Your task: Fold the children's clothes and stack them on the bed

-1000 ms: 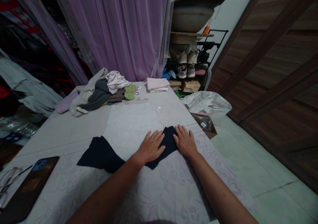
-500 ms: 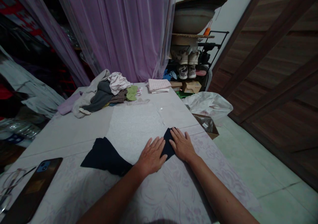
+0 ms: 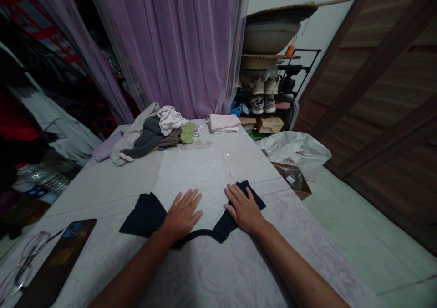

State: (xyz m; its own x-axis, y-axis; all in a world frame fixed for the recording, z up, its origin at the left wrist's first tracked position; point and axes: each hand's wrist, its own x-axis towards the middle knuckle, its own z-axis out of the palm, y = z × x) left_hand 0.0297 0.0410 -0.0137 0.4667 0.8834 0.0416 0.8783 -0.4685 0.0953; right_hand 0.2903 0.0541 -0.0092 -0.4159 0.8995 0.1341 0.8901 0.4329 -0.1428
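A dark navy garment (image 3: 146, 217) lies spread across the near part of a cloth-covered tabletop (image 3: 85, 185), in a shallow V with a thin curved edge sagging between its two parts. To its left, near the tabletop's edge, lie a pair of glasses (image 3: 30, 262) and a smartphone in a brown case (image 3: 58, 262). The left hand (image 3: 180, 214) rests open and palm down, fingers spread, its heel at the garment's inner edge and its fingertips on the pale fabric beyond; it grips nothing. The right hand (image 3: 244, 210) lies equally open and flat on the garment's right part, with a corner poking out past the fingers. The work in hand looks like pressing the garment flat; its bunched left part appears to need smoothing most. Compared with half a second earlier, the hands have moved apart, uncovering the curved edge between them. Farther off lie a heap of mixed clothes (image 3: 150, 135) and a folded striped cloth (image 3: 223, 123), then, past the tabletop's right edge, a white plastic bag (image 3: 297, 151) beside a cardboard box (image 3: 293, 182).
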